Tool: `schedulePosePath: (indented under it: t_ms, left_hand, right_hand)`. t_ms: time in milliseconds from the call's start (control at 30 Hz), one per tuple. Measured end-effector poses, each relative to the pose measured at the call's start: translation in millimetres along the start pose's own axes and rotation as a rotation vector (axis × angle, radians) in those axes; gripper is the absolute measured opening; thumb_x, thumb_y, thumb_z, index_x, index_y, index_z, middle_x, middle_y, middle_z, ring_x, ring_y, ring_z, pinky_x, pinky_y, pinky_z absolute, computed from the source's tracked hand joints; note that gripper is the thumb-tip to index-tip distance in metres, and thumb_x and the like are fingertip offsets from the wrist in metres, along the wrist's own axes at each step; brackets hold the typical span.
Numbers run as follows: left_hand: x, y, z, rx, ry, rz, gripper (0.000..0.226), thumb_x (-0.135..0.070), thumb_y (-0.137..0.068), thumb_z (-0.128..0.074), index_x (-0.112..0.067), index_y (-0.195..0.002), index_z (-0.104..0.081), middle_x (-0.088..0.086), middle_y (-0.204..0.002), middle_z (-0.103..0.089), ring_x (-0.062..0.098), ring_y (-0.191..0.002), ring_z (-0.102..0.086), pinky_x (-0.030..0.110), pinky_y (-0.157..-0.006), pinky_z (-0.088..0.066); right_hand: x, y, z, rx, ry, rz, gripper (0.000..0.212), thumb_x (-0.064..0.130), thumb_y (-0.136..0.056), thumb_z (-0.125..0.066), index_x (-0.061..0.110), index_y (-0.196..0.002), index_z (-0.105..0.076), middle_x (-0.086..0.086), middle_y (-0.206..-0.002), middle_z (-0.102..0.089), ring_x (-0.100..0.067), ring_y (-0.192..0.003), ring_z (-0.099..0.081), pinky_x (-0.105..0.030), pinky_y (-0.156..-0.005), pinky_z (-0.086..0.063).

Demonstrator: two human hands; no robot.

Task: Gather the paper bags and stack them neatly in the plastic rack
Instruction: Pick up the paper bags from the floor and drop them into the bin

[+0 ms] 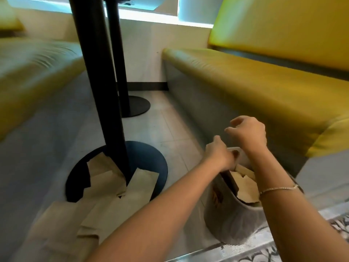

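A grey-white plastic rack (224, 210) stands on the floor at the lower right, with brown paper bags (245, 183) standing inside it. My left hand (219, 155) is at the rack's far rim, its fingers curled around the white handle (233, 149). Just above the rack hovers my right hand (248, 133), fingers loosely curled and nothing in them. Several more flat paper bags (113, 197) lie spread on the floor to the left, some overlapping the round black table base (149, 159).
Two black table posts (98, 72) rise from the floor at the centre left. Yellow padded benches (255, 82) run along both sides of the tiled aisle. A patterned mat (283, 248) lies at the bottom right, under the rack's near side.
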State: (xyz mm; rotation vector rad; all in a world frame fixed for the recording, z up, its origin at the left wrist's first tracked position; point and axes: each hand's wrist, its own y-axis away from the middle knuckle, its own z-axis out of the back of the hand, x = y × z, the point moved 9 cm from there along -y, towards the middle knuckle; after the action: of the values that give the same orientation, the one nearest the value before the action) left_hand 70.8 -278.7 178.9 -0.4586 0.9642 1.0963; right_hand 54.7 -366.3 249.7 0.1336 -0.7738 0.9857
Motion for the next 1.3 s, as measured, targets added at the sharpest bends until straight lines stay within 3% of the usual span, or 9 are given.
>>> schedulePosePath:
  t_ms: [100,200,400,567,667,733,867,1133,1300]
  left_hand:
    - [33,-3,31,-0.095,0.136,0.019,0.056,-0.031,-0.092,-0.057,-0.016,-0.140,-0.031,0.010,-0.134,-0.048,0.026,-0.120,-0.050,0.030,-0.087,-0.044]
    - [89,-5,59,-0.181,0.186,0.117,0.054,-0.030,-0.093,-0.056,-0.016,-0.140,-0.033,0.009,-0.139,-0.046,0.026,-0.125,-0.047,0.031,-0.093,-0.042]
    - [250,9,105,-0.300,-0.102,0.434,0.043,-0.027,-0.091,-0.055,-0.008,-0.129,-0.046,0.013,-0.129,-0.053,0.029,-0.119,-0.051,0.035,-0.097,-0.044]
    - [380,66,131,-0.236,-0.377,0.840,0.061,-0.041,-0.081,-0.062,-0.012,-0.132,-0.043,0.011,-0.132,-0.046,0.030,-0.121,-0.043,0.038,-0.098,-0.043]
    - [424,90,134,-0.194,-0.431,0.928,0.080,-0.048,-0.073,-0.070,-0.011,-0.135,-0.035,0.011,-0.135,-0.041,0.029,-0.123,-0.041,0.036,-0.098,-0.042]
    - [434,93,135,-0.212,-0.470,0.918,0.075,-0.044,-0.075,-0.072,-0.010,-0.133,-0.039,0.012,-0.133,-0.044,0.028,-0.122,-0.043,0.034,-0.095,-0.042]
    - [424,83,150,-0.367,-0.547,0.830,0.038,-0.023,-0.087,-0.059,-0.012,-0.122,-0.047,0.010,-0.123,-0.055,0.027,-0.113,-0.053,0.033,-0.086,-0.046]
    - [422,77,165,-0.481,-0.194,0.759,0.017,-0.026,-0.088,-0.063,-0.012,-0.099,-0.066,0.008,-0.108,-0.065,0.026,-0.100,-0.060,0.029,-0.078,-0.045]
    - [410,84,175,-0.540,-0.055,0.727,0.015,-0.031,-0.090,-0.060,-0.017,-0.083,-0.061,0.007,-0.102,-0.067,0.026,-0.097,-0.060,0.028,-0.078,-0.045]
  right_hand:
    - [18,6,-36,0.086,-0.018,0.019,0.029,0.019,-0.088,-0.061,0.016,-0.116,-0.061,-0.004,-0.112,-0.062,-0.016,-0.089,-0.058,-0.033,-0.079,-0.053]
    - [43,19,-78,0.169,-0.040,0.073,0.026,0.017,-0.089,-0.060,0.017,-0.115,-0.061,-0.004,-0.111,-0.063,-0.015,-0.086,-0.060,-0.031,-0.078,-0.053]
    - [76,67,-195,0.391,0.025,0.188,0.022,0.018,-0.088,-0.058,0.018,-0.109,-0.063,-0.003,-0.098,-0.065,-0.019,-0.085,-0.063,-0.028,-0.074,-0.053]
    - [21,133,-309,0.757,0.263,0.145,0.026,0.015,-0.087,-0.055,0.006,-0.112,-0.062,-0.012,-0.112,-0.063,-0.026,-0.100,-0.061,-0.034,-0.087,-0.053]
    - [-27,171,-350,0.938,0.382,0.061,0.031,0.022,-0.091,-0.049,0.007,-0.118,-0.054,-0.010,-0.123,-0.057,-0.023,-0.107,-0.057,-0.030,-0.086,-0.047]
    - [-52,197,-365,1.034,0.376,-0.049,0.035,0.029,-0.091,-0.050,0.008,-0.118,-0.049,-0.010,-0.127,-0.053,-0.021,-0.106,-0.053,-0.027,-0.085,-0.045]
    - [-81,206,-366,0.892,0.078,-0.442,0.044,0.031,-0.082,-0.066,0.006,-0.112,-0.046,-0.013,-0.108,-0.056,-0.025,-0.099,-0.057,-0.030,-0.077,-0.047]
    - [-67,162,-338,0.651,-0.061,-0.373,0.019,0.009,-0.088,-0.053,0.019,-0.103,-0.053,-0.009,-0.098,-0.056,-0.024,-0.087,-0.053,-0.030,-0.068,-0.045]
    - [-60,154,-324,0.577,-0.060,-0.329,0.004,0.018,-0.092,-0.051,0.021,-0.090,-0.052,-0.006,-0.095,-0.059,-0.020,-0.083,-0.053,-0.030,-0.067,-0.046]
